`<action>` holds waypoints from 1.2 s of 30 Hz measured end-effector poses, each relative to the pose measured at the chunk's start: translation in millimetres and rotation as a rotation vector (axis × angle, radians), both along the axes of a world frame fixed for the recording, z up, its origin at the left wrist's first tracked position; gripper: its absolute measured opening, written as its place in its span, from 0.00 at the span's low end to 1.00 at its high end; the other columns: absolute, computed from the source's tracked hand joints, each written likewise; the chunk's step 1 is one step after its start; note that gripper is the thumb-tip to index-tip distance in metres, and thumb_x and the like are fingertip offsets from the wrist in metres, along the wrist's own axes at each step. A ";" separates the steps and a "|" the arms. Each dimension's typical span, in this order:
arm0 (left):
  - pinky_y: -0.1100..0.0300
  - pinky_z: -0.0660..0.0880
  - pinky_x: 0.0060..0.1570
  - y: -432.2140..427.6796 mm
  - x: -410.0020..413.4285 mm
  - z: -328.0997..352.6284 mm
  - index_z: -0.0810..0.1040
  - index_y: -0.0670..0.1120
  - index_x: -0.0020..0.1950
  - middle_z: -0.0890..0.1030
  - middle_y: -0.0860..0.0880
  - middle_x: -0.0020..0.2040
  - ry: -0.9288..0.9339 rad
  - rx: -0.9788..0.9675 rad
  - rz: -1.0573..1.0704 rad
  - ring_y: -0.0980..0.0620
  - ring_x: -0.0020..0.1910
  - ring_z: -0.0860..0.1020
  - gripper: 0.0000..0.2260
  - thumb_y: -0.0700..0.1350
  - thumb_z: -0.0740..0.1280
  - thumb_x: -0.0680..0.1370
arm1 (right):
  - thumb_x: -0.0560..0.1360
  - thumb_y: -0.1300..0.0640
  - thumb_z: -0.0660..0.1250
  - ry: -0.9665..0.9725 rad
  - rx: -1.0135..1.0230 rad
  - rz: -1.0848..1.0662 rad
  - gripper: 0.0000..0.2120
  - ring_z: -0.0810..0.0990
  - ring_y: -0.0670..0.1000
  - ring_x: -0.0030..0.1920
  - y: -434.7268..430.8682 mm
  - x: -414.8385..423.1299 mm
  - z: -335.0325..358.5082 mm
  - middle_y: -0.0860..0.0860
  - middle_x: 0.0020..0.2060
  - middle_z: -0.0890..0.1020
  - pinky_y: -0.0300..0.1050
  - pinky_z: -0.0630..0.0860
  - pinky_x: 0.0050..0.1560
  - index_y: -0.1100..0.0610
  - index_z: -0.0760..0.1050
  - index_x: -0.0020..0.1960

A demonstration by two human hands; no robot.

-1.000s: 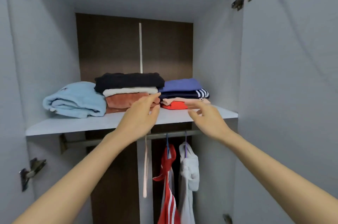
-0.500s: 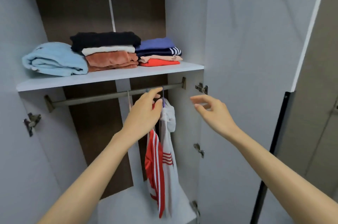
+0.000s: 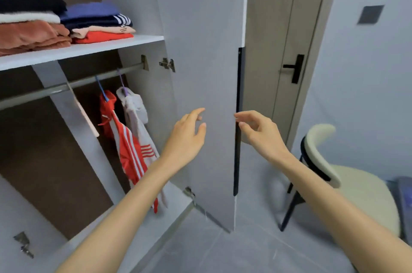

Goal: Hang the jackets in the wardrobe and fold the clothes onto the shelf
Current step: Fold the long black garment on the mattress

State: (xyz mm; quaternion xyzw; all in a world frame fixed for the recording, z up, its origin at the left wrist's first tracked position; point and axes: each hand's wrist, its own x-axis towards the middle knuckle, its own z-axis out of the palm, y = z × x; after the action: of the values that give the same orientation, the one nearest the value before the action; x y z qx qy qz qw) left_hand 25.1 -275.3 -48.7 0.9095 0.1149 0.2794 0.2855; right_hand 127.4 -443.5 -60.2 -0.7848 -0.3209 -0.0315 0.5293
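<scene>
1. Two bare forearms are seen stretched forward and upward, the left forearm [image 3: 124, 206] from the lower left of the view and the right forearm [image 3: 323, 188] from the lower right.
2. The left grip [image 3: 185, 136] is shown with its back to the camera. Its fingers [image 3: 199, 111] are nearly straight and loosely spread, the thumb is set apart, and nothing is held.
3. The right grip [image 3: 260, 132] is held at about the same height. Its fingers [image 3: 240, 115] are loosely curled and pointed leftward, a gap is left above the thumb, and nothing is seen pinched.
4. The two grips are set near each other but apart.
</scene>
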 end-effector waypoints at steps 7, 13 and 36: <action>0.50 0.70 0.61 -125.2 55.0 -35.5 0.66 0.49 0.71 0.74 0.51 0.62 0.074 -0.053 -0.268 0.51 0.58 0.74 0.18 0.45 0.58 0.81 | 0.77 0.60 0.62 0.079 0.015 -0.299 0.11 0.79 0.45 0.45 -151.1 0.8 -41.2 0.42 0.49 0.82 0.29 0.71 0.43 0.49 0.79 0.55; 0.52 0.69 0.62 -251.5 103.6 -60.0 0.65 0.47 0.72 0.74 0.49 0.63 0.164 -0.028 -0.466 0.49 0.61 0.72 0.19 0.43 0.58 0.81 | 0.77 0.61 0.62 0.151 -0.025 -0.501 0.12 0.78 0.38 0.41 -287.7 10.0 -76.7 0.39 0.48 0.80 0.23 0.69 0.40 0.50 0.78 0.56; 0.48 0.72 0.60 -650.9 297.5 -252.4 0.43 0.52 0.78 0.71 0.40 0.66 0.625 0.029 -1.029 0.43 0.61 0.75 0.35 0.43 0.62 0.78 | 0.78 0.62 0.62 0.676 -0.186 -1.052 0.12 0.77 0.49 0.46 -663.4 44.8 -259.9 0.50 0.55 0.81 0.39 0.70 0.49 0.53 0.80 0.57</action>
State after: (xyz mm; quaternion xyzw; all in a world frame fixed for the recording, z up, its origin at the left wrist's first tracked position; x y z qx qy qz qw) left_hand 322.6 -926.1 -301.1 0.8912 -0.2653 -0.1735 0.3243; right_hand 172.2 -1106.9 -320.1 -0.8469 0.2915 -0.0101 0.4446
